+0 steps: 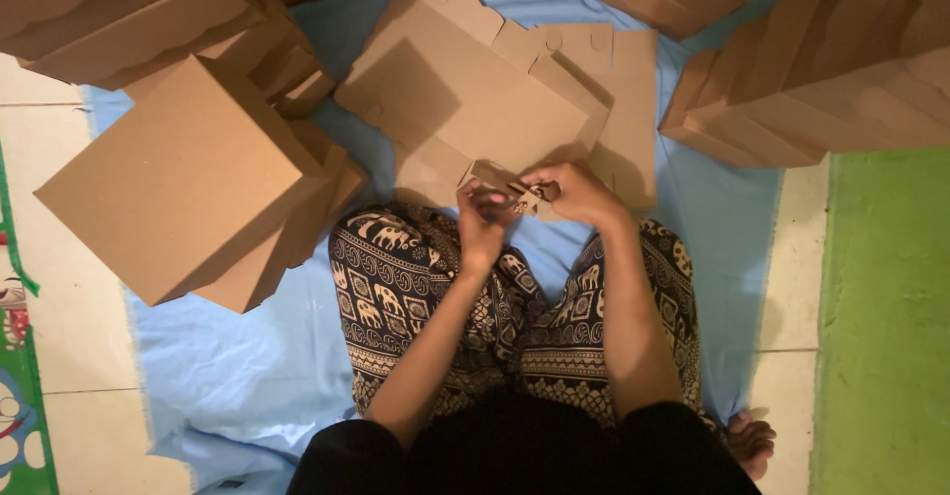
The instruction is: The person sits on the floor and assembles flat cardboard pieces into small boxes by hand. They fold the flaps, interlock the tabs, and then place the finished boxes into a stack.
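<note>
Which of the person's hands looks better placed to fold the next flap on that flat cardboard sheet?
Probably the right hand: it lies over the flat cardboard sheet at its near edge, next to the folded flap. The left hand sits closer to the lap, pinching that flap.

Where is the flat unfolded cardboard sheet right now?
The flat cardboard sheet lies top center on the blue cloth, just beyond both hands.
</note>
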